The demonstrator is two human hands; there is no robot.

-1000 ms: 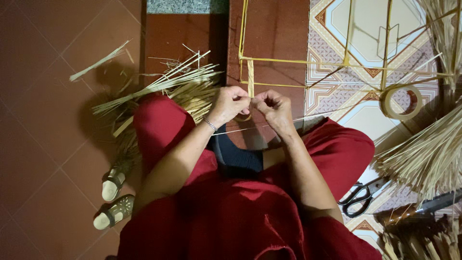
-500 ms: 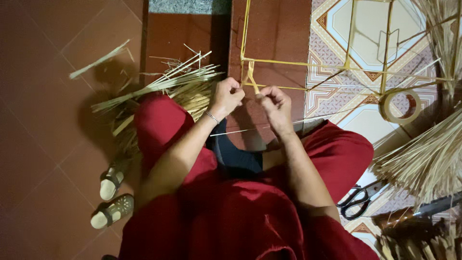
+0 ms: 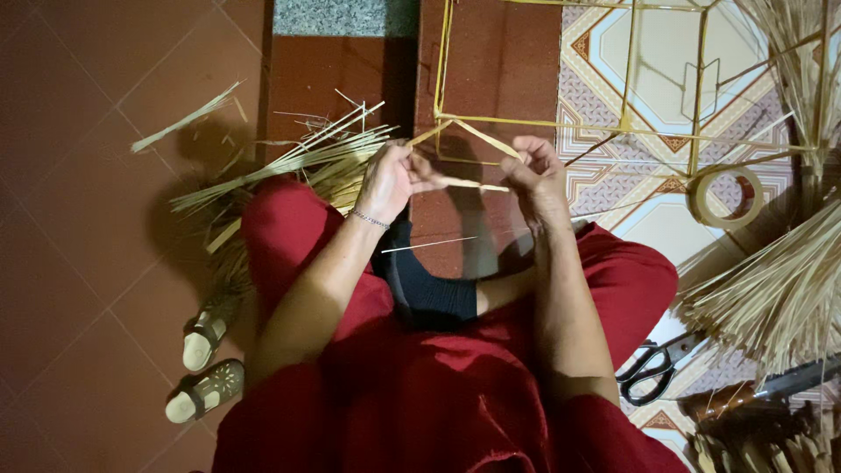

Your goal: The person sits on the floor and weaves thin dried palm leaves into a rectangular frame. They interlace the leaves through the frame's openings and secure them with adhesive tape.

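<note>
Your left hand (image 3: 385,180) and right hand (image 3: 536,175) each close their grip on a pale bamboo strip (image 3: 464,183) stretched between them, just near the yellow stick frame (image 3: 534,121) on the floor.

Both forearms reach forward from the lap, elbows bent; left hand (image 3: 385,180) curled shut in a pinching grip, a thin bracelet at its wrist; right hand (image 3: 536,175) likewise closed, fingers folded, knuckles up; hands slightly apart.

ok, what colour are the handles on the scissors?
Black, on the scissors lying on the tiled floor by the person's right knee; head view, the only one.
</note>
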